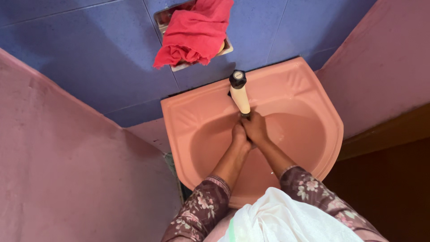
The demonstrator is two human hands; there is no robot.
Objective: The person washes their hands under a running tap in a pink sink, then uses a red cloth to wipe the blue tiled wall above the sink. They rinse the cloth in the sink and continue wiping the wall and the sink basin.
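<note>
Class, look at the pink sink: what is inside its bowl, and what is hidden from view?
Inside the pink sink, both hands, left hand and right hand, are pressed together under the tap. They cover the bowl's bottom, so any drain is hidden.

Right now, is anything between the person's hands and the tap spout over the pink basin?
Nothing visible. The left hand and right hand are pressed together directly under the end of the cream tap spout, over the pink basin. The red cloth hangs on the wall above, well clear.
</note>
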